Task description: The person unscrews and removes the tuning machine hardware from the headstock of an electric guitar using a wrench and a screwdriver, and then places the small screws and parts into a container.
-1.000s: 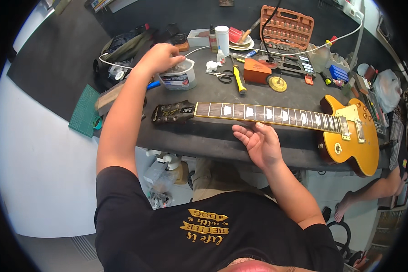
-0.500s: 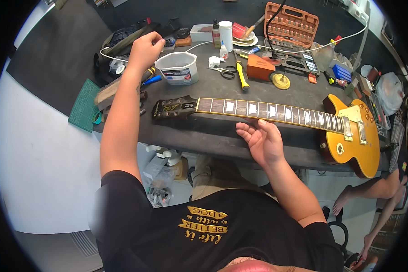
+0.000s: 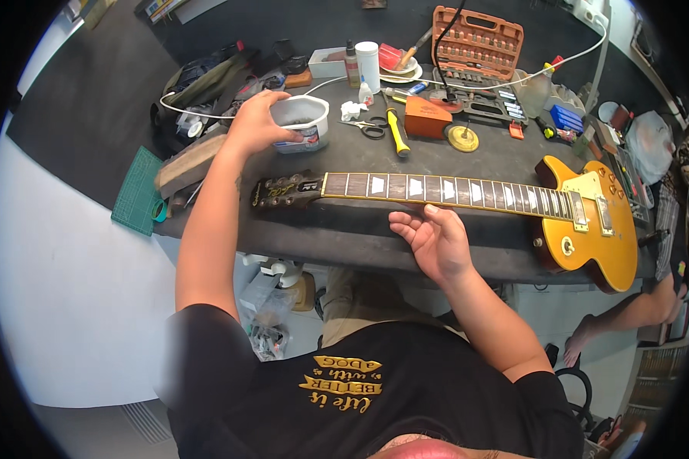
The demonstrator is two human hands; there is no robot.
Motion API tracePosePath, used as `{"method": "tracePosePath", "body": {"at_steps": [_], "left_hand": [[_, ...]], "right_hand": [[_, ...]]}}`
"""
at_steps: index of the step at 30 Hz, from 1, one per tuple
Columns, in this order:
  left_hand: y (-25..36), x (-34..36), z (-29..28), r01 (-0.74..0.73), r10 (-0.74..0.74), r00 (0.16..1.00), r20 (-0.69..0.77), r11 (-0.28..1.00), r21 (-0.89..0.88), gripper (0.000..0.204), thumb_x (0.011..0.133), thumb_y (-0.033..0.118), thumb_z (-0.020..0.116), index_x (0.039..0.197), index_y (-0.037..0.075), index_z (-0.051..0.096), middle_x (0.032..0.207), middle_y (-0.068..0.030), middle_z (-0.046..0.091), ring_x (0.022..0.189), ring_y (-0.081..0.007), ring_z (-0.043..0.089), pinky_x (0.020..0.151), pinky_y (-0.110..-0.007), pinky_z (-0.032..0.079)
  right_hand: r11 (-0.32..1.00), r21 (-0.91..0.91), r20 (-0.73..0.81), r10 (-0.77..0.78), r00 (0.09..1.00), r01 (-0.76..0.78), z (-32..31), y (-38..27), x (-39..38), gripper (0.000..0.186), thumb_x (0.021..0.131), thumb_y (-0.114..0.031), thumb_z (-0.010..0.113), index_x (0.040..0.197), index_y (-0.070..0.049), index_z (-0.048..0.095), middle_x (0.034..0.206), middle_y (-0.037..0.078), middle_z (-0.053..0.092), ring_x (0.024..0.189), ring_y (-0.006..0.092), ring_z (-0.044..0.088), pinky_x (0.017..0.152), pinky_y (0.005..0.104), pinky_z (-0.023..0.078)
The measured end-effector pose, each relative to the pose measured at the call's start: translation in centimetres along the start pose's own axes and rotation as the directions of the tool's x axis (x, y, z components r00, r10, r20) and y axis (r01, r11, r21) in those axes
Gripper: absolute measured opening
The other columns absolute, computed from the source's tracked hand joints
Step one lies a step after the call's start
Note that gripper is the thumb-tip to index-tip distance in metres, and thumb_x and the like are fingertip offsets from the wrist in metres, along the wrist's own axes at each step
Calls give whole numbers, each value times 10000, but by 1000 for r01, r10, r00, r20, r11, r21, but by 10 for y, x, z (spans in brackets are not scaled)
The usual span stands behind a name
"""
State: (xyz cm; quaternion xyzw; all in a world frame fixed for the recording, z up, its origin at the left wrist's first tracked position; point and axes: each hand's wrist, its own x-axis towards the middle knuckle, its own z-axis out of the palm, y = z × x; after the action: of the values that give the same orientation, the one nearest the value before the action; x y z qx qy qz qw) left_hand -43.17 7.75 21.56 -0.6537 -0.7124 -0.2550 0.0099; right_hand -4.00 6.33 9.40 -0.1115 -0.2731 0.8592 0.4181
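While the gold guitar (image 3: 513,197) lies along the near edge of the desk (image 3: 344,243), your right hand (image 3: 442,243) touches its neck (image 3: 429,190), thumb and fingers apart; your left hand (image 3: 257,124) clamps a plastic tub (image 3: 317,128) beyond the headstock (image 3: 283,193).

Left arm (image 3: 210,222) is reaching way out front, left hand (image 3: 262,122) hooked in a C, thumb well apart from the fingers. Right elbow's bent, right hand (image 3: 439,239) palm-up, fingers kinda loosely curled.
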Motion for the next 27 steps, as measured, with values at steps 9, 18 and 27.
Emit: {"method": "tracePosePath", "body": {"at_steps": [9,18,27], "left_hand": [[46,-28,2,-288,285,950,-127,958,-6,852,578,274,1037,1313,-17,722,1266,-155,741,1170,-344,726,1032,-418,572],[52,-35,12,-250,252,956,-152,968,30,860,562,300,1045,1301,-3,728,1248,-134,748,1155,-348,729,1018,-432,578],[39,-29,19,-120,116,989,-87,991,-50,835,595,333,1032,1295,-17,744,1257,-155,756,1144,-338,743,999,-431,583]], "right_hand": [[1000,2,15,14,1000,-14,-12,3,0,257,1057,-168,620,1229,21,649,1262,194,708,1187,392,705,1037,502,580],[1000,-27,47,11,999,-10,-8,3,0,337,1059,-174,608,1332,15,663,1334,190,717,1195,377,709,1050,489,581],[999,-42,27,0,1000,1,-3,2,-1,366,1057,-177,610,1358,24,659,1324,198,723,1171,366,722,1037,484,588]]}}
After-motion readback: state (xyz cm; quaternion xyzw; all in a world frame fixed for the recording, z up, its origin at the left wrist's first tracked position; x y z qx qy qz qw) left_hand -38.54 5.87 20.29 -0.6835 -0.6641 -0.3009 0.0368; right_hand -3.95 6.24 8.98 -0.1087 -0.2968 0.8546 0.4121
